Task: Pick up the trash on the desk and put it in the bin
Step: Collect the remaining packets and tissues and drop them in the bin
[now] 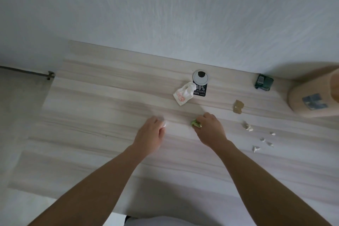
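Observation:
My right hand [211, 128] rests on the pale wooden desk [91, 115] with its fingers closed around a small green wrapper [195, 123]. My left hand [150, 135] is curled over a small white scrap [163, 124] at its fingertips. Farther back lies a white wrapper with a pink print [183, 95], partly over a black card [201, 91]. A brown scrap [238, 106] and several small white crumpled bits [247, 126] lie to the right. A peach-coloured bin [310, 101] stands at the right edge.
A round grey cable grommet [200, 76] is set in the desk near the white wall. A dark green box [264, 81] sits by the wall next to the bin. The desk's left edge drops off beside a thin metal rod [27, 73].

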Available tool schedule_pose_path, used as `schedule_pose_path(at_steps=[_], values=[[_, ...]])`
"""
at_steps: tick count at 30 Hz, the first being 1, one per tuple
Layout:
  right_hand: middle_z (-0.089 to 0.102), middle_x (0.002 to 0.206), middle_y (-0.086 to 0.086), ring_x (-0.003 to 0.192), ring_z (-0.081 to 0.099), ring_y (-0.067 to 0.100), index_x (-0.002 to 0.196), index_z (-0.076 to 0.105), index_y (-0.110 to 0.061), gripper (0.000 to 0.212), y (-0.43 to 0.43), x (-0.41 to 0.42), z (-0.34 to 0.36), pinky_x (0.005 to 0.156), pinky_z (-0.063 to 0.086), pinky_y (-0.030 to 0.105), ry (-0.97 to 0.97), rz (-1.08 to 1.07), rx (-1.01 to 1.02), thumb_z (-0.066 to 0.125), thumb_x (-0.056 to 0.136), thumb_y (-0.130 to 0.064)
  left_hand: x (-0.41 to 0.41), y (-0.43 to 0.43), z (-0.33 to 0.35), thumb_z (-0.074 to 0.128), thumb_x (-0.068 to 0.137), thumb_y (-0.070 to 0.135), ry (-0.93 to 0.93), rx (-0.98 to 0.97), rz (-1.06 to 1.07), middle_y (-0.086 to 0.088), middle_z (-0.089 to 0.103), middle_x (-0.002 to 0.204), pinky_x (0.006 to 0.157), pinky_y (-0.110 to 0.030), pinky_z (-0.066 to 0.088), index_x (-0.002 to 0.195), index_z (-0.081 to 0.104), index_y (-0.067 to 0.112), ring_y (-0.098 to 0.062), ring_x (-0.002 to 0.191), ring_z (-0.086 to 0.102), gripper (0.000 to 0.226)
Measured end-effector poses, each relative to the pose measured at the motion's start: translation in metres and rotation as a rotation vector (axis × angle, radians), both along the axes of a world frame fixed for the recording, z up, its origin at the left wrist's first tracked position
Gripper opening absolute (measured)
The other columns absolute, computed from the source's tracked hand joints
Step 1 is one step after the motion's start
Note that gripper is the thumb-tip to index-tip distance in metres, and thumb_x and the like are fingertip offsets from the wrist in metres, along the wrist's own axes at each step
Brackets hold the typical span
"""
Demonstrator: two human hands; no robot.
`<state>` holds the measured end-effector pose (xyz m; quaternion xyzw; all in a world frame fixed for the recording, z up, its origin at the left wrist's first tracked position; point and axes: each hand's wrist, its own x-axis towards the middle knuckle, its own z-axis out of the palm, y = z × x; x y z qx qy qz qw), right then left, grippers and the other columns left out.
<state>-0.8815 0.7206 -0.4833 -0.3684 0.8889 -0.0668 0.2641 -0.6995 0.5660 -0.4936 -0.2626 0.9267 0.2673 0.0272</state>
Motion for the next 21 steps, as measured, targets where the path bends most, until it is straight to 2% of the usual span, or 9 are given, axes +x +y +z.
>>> schedule_pose_path(at_steps=[2,4,6,8,11,13,15,18,21], values=[[0.05,0.099,0.002,0.086,0.047,0.019,0.094,0.064,-0.011,0.02,0.004,0.0,0.006,0.07,0.039,0.028,-0.015,-0.051,-0.027,0.057,0.088,-0.029,-0.003,-0.002,0.006,0.054,0.083,0.009,0.024,0.01,0.003,-0.005,0.054,0.083,0.058,-0.037,0.049,0.082,0.057,0.008,-0.024,0.075,0.053,0.004],[0.049,0.101,0.001,0.083,0.045,0.018,0.091,0.062,-0.009,0.017,0.008,-0.001,0.015,0.071,0.038,0.027,-0.043,-0.089,-0.059,0.056,0.087,-0.024,-0.009,-0.003,0.017,0.057,0.077,0.0,0.033,0.042,0.006,-0.003,0.05,0.069,0.052,-0.037,0.043,0.067,0.047,0.01,-0.023,0.061,0.048,0.017],[0.05,0.095,0.0,0.078,0.047,0.02,0.08,0.055,-0.01,0.01,0.012,-0.003,0.025,0.067,0.036,0.027,-0.06,-0.139,-0.079,0.054,0.085,-0.019,-0.016,-0.002,0.027,0.056,0.076,-0.005,0.035,0.06,0.014,0.005,0.041,0.059,0.051,-0.031,0.033,0.063,0.038,0.015,-0.021,0.055,0.041,0.03],[0.051,0.08,0.001,0.072,0.048,0.024,0.072,0.044,-0.012,0.014,0.016,-0.004,0.036,0.06,0.032,0.029,-0.067,-0.191,-0.069,0.052,0.083,-0.014,-0.023,-0.002,0.03,0.051,0.08,-0.006,-0.008,0.07,0.012,0.006,0.04,0.06,0.054,-0.03,0.03,0.069,0.037,0.016,-0.022,0.056,0.043,0.028],[0.056,0.073,0.004,0.07,0.053,0.028,0.083,0.044,-0.013,0.005,0.027,-0.009,0.045,0.057,0.041,0.034,-0.066,-0.228,-0.047,0.048,0.084,-0.01,-0.035,0.001,0.031,0.045,0.085,-0.004,-0.091,0.135,0.04,-0.001,0.053,0.08,0.062,-0.03,0.037,0.096,0.046,0.014,-0.026,0.072,0.055,0.021],[0.061,0.078,0.004,0.073,0.058,0.026,0.105,0.044,-0.017,0.019,0.034,-0.014,0.047,0.062,0.05,0.039,-0.088,-0.246,-0.043,0.046,0.087,-0.009,-0.045,0.004,0.033,0.042,0.088,0.0,-0.109,0.138,0.058,-0.003,0.053,0.083,0.065,-0.031,0.038,0.107,0.044,0.012,-0.028,0.077,0.056,0.023],[0.063,0.087,0.002,0.076,0.061,0.023,0.125,0.039,-0.025,0.039,0.042,-0.024,0.048,0.067,0.054,0.042,-0.106,-0.241,-0.044,0.047,0.09,-0.01,-0.057,0.006,0.034,0.04,0.093,0.009,-0.101,0.1,0.061,-0.004,0.054,0.077,0.063,-0.033,0.037,0.104,0.043,0.013,-0.032,0.076,0.059,0.012],[0.062,0.107,0.006,0.084,0.063,0.025,0.13,0.042,-0.029,0.037,0.053,-0.045,0.05,0.074,0.056,0.042,-0.074,-0.258,-0.065,0.053,0.095,-0.023,-0.077,0.006,0.035,0.048,0.094,0.027,-0.102,0.041,0.017,-0.004,0.055,0.079,0.063,-0.033,0.036,0.108,0.043,0.013,-0.033,0.079,0.061,0.02],[0.054,0.123,0.008,0.094,0.062,0.03,0.129,0.044,-0.024,0.037,0.06,-0.07,0.05,0.079,0.052,0.039,-0.021,-0.296,-0.099,0.057,0.094,-0.029,-0.1,0.0,0.036,0.06,0.088,0.035,-0.094,0.032,0.0,-0.009,0.061,0.098,0.066,-0.034,0.038,0.117,0.042,0.015,-0.033,0.088,0.06,0.039]])
